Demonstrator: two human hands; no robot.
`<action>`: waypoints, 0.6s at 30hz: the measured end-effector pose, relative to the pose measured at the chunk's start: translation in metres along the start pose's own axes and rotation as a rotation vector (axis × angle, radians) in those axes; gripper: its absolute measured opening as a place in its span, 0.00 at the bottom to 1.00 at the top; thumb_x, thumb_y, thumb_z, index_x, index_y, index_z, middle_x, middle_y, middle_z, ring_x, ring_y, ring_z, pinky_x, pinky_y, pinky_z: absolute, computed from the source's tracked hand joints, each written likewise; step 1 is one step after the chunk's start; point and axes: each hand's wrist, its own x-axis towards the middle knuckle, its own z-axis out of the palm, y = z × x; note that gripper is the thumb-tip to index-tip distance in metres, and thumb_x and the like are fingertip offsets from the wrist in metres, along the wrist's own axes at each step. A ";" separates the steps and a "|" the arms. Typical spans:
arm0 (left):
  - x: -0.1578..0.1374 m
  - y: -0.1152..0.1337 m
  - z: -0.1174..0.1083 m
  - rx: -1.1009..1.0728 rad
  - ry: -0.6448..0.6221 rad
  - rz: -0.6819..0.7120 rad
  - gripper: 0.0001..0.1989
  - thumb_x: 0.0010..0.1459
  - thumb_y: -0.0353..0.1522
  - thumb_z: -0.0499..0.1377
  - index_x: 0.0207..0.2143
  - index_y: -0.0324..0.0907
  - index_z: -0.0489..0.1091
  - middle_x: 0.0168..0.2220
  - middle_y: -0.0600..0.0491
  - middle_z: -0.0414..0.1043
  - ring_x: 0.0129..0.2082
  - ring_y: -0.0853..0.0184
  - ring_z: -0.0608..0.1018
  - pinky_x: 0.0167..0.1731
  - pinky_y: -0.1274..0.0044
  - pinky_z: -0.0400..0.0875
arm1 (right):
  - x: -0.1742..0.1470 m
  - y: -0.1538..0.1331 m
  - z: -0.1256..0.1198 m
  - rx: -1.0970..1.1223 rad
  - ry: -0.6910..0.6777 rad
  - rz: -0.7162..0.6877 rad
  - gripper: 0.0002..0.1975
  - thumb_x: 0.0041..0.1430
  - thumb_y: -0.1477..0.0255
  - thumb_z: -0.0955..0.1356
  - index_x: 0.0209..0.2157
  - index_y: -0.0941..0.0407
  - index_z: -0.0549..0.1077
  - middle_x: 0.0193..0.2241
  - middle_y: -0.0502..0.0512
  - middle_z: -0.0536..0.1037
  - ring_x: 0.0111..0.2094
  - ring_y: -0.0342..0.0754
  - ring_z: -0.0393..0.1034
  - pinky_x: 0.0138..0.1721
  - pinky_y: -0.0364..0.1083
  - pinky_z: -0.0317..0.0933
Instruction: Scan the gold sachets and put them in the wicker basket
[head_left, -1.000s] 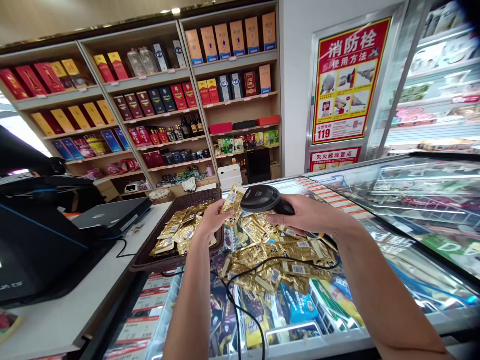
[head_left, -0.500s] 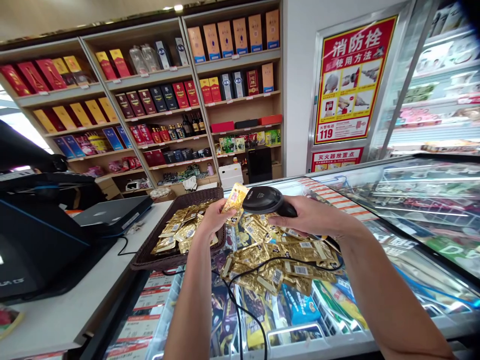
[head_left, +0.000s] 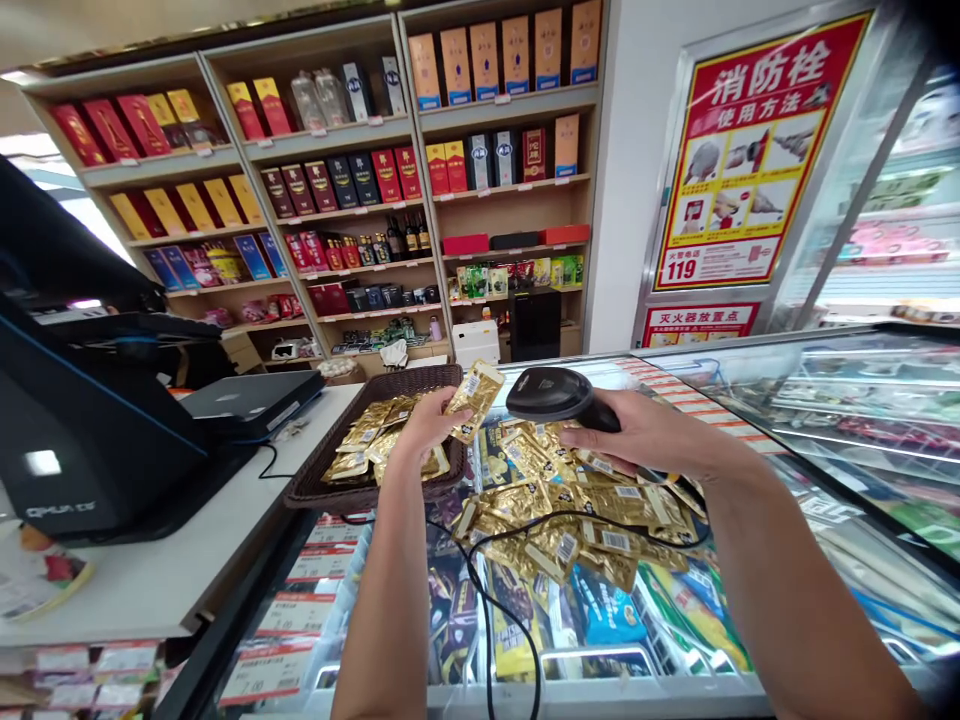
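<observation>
My left hand [head_left: 429, 428] pinches a gold foil packet [head_left: 478, 398] by its lower end, its barcode turned toward me. My right hand [head_left: 645, 430] wraps round the handle of a black barcode scanner [head_left: 550, 393], whose head is just right of the packet and apart from it. Beneath both hands, a pile of gold packets [head_left: 555, 520] lies on the glass top of a freezer. Behind my left hand stands a dark brown woven basket [head_left: 330, 495] with more gold packets inside. The scanner's black cable [head_left: 517, 535] loops across the pile.
On the left, a white counter [head_left: 247, 530] carries a black checkout terminal [head_left: 97, 430] and a flat black device [head_left: 255, 400]. The freezer [head_left: 600, 690] holds bagged goods under glass. Shelves of boxed bottles [head_left: 341, 185] line the back wall, beside a red fire-hydrant poster [head_left: 757, 160].
The packet in my left hand has turned, so its barcode now shows. The scanner sits slightly farther from the packet. The whole view has shifted, with the scene moving rightward.
</observation>
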 end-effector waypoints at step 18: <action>0.004 -0.080 -0.041 0.551 0.222 -0.369 0.17 0.41 0.24 0.63 0.37 0.44 0.75 0.40 0.44 0.78 0.43 0.54 0.77 0.41 0.72 0.65 | 0.005 0.011 0.008 -0.093 -0.007 0.123 0.22 0.57 0.49 0.66 0.37 0.55 0.68 0.15 0.47 0.68 0.16 0.43 0.61 0.20 0.43 0.54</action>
